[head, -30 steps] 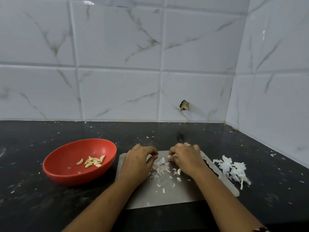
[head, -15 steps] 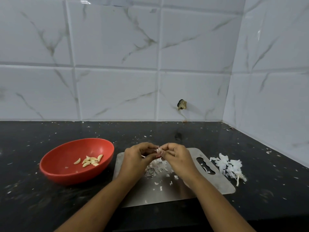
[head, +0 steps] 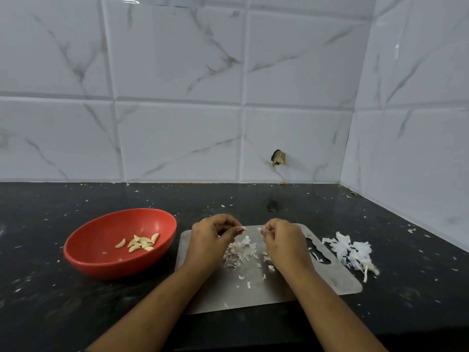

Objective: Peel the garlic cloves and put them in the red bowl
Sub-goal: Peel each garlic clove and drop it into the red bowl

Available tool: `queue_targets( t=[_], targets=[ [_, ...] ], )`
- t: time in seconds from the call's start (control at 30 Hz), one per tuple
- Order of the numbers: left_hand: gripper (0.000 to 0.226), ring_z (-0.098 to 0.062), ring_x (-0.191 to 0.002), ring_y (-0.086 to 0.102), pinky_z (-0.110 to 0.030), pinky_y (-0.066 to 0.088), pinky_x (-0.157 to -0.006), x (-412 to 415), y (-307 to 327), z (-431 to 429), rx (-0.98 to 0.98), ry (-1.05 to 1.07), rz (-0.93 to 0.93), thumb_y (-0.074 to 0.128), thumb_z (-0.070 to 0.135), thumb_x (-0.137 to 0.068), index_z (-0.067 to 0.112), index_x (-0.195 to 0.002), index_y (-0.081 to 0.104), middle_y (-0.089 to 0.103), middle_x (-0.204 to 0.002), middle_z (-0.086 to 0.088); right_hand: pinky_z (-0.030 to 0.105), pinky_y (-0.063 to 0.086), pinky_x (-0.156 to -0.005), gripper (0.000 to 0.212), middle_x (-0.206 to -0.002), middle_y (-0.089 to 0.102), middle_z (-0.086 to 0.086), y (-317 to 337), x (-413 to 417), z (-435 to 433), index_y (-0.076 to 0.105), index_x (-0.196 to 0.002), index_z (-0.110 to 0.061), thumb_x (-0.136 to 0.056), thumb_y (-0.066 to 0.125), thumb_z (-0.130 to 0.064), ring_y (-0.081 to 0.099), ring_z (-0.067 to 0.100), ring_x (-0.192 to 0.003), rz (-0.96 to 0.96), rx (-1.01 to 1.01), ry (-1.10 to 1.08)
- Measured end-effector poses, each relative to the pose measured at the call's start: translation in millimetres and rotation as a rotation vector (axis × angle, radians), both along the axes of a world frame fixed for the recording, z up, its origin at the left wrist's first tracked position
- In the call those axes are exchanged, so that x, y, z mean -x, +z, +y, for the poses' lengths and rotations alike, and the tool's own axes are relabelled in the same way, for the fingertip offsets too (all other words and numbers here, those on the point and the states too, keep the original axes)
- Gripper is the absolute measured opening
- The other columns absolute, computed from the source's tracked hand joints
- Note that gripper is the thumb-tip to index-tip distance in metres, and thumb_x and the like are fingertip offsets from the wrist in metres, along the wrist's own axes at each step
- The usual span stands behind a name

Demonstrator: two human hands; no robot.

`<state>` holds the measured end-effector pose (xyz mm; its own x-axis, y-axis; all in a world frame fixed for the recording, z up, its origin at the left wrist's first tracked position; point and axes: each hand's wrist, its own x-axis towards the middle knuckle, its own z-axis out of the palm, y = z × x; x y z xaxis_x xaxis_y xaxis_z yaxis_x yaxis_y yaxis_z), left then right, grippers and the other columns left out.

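**Both hands pinching small pieces over the cutting board**

From my remote seat, the head camera looks down on a black speckled counter set in a corner of white marbled wall tiles. A metal cutting board lies flat in front of me, and both forearms reach in over it from the bottom of the frame.

My left hand hovers above the board's far left part with its fingers curled. The thumb and a fingertip pinch a white bit that pokes out toward the right. My right hand sits just beside it, with a small gap between the two. Its fingers are curled inward and close on a pale bit at the fingertips. I cannot tell which of the two pieces is clove and which is skin.

Below the gap, a loose pile of skins rests on the board, with a few flakes scattered nearer to me.

The red bowl stands on the counter just left of the board. It sits upright and close to the board's edge, and I cannot tell whether they touch. A small cluster of peeled cloves lies inside on its floor.

A second heap of white skins lies on the counter just off the board's right end, past its handle slot. Tiny white flakes dot the counter all around. On the back wall, low and right of centre, there is a small dark and tan lump.
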<state>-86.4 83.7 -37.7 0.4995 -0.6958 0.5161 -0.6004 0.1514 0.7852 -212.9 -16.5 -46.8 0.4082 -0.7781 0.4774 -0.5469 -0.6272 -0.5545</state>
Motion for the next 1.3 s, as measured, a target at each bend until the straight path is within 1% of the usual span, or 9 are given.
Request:
queue_targets(
  t=[0.13,0.23,0.33,0.43,0.57,0.73,0.83,1.1,1.3],
  targets=[
    [0.008,0.005,-0.064,0.063,-0.008,0.046,-0.058,-0.8,1.3,0.2,-0.020,-0.028,0.080,0.069,0.006,-0.085,0.012,-0.084,0.073,0.073,-0.077,0.005,0.029,0.052,-0.084,0.014,-0.097,0.069,-0.001,2.5,2.3,4.1,0.068,-0.104,-0.019,-0.096,0.056,-0.019,0.064,0.015,-0.090,0.318,0.085,-0.137],
    [0.010,0.004,-0.061,0.063,-0.009,0.045,-0.055,-0.7,1.0,0.4,-0.027,-0.059,0.120,0.068,0.005,-0.086,0.013,-0.083,0.073,0.073,-0.075,0.003,0.030,0.047,-0.095,0.023,-0.110,0.068,-0.006,7.2,3.9,7.9,0.067,-0.113,-0.025,-0.094,0.058,-0.016,0.060,0.012,-0.105,0.217,0.092,-0.055],
    [0.007,0.004,-0.060,0.062,-0.008,0.043,-0.054,-0.9,1.0,0.4,-0.020,-0.070,0.116,0.070,0.007,-0.084,0.012,-0.083,0.074,0.073,-0.072,0.003,0.014,0.049,-0.083,0.026,-0.105,0.070,-0.009,10.2,1.3,14.6,0.069,-0.113,-0.023,-0.095,0.054,-0.012,0.063,0.001,-0.095,-0.132,-0.193,0.298],
    [0.005,0.004,-0.063,0.062,-0.007,0.044,-0.059,-3.6,1.0,-0.9,0.013,-0.032,0.080,0.071,0.007,-0.083,0.011,-0.081,0.074,0.072,-0.073,0.005,0.013,0.048,-0.068,0.021,-0.088,0.074,-0.003,12.6,-2.1,22.0,0.073,-0.104,-0.019,-0.098,0.054,-0.014,0.067,0.005,-0.080,-0.207,-0.354,0.442],
    [0.003,0.006,-0.069,0.061,-0.007,0.043,-0.059,-3.8,-0.8,-0.7,-0.018,0.023,-0.048,0.071,0.014,-0.084,0.015,-0.083,0.073,0.070,-0.075,0.010,0.012,0.046,-0.060,0.021,-0.079,0.073,0.000,11.8,-2.0,22.8,0.073,-0.096,-0.017,-0.097,0.054,-0.008,0.063,0.000,-0.067,-0.280,-0.368,0.456],
    [0.005,-0.001,-0.067,0.064,-0.017,0.051,-0.061,-9.5,-5.5,-4.5,0.022,0.043,-0.072,0.076,0.018,-0.080,0.019,-0.077,0.072,0.070,-0.071,0.010,0.012,0.045,-0.057,0.014,-0.073,0.073,0.001,10.3,-4.2,24.6,0.073,-0.092,-0.013,-0.094,0.059,-0.010,0.062,0.000,-0.060,-0.349,-0.404,0.453],
    [0.005,0.000,-0.066,0.061,-0.011,0.044,-0.058,-8.3,-6.1,-4.6,0.020,0.027,-0.107,0.073,0.017,-0.083,0.018,-0.078,0.070,0.068,-0.070,0.010,0.012,0.044,-0.056,0.014,-0.071,0.073,0.001,10.8,-4.3,25.4,0.073,-0.088,-0.013,-0.093,0.061,-0.010,0.062,0.000,-0.059,-0.399,-0.463,0.453],
    [0.027,-0.001,-0.060,0.047,-0.015,0.033,-0.054,-6.4,-12.1,-7.9,-0.011,-0.007,-0.300,0.057,0.009,-0.093,0.029,-0.076,0.048,0.050,-0.063,0.012,0.018,0.045,-0.057,0.017,-0.070,0.072,0.000,10.3,-5.4,25.0,0.072,-0.085,-0.015,-0.095,0.059,-0.015,0.062,0.003,-0.061,-0.423,-0.549,0.430],
    [0.016,-0.007,-0.068,0.050,-0.023,0.039,-0.061,-3.7,-12.0,-6.7,-0.038,-0.006,-0.420,0.054,0.011,-0.094,0.022,-0.083,0.049,0.055,-0.073,0.009,0.019,0.048,-0.056,0.015,-0.073,0.071,0.004,12.7,-4.1,20.1,0.072,-0.089,-0.008,-0.095,0.060,-0.015,0.058,0.007,-0.062,-0.602,-0.637,0.362]
  ],
)
